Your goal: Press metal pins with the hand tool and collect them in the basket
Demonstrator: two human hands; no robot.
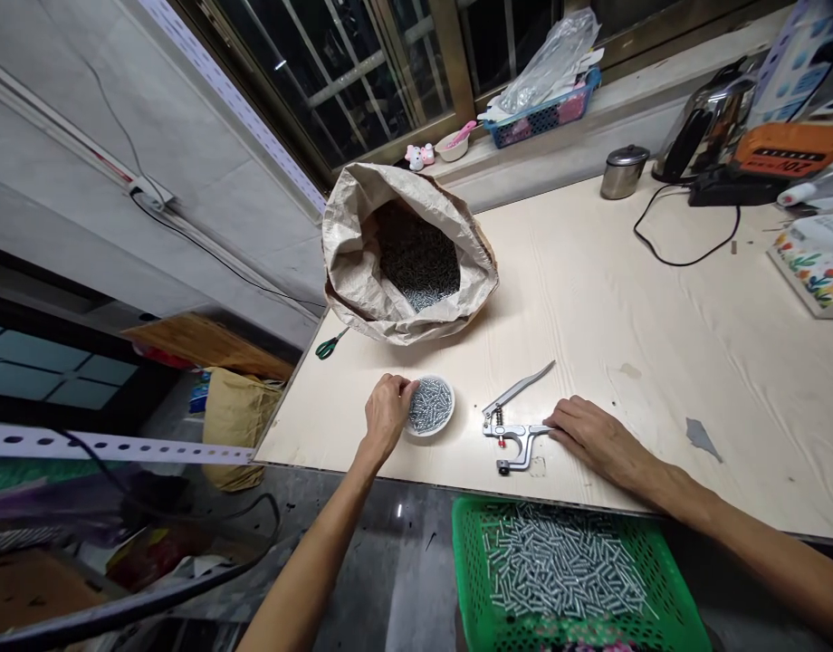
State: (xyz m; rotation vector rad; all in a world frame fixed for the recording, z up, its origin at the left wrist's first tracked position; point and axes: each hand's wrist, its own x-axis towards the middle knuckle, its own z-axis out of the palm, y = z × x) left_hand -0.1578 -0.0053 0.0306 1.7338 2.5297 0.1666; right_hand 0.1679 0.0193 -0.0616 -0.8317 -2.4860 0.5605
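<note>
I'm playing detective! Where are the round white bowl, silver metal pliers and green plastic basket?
Round white bowl [452, 412], head view: right rim.
Silver metal pliers [518, 431], head view: frame.
Green plastic basket [467, 563], head view: left wall.

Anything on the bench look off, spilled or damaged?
Mostly fine. A ragged grey patch marks the pale tabletop, beyond the right hand; its jagged outline looks odd, but I can't tell scrap from surface damage. No obvious spill around the white bowl.

Single head-worn view, facing forward and down; tabletop [593, 299] near.
</note>
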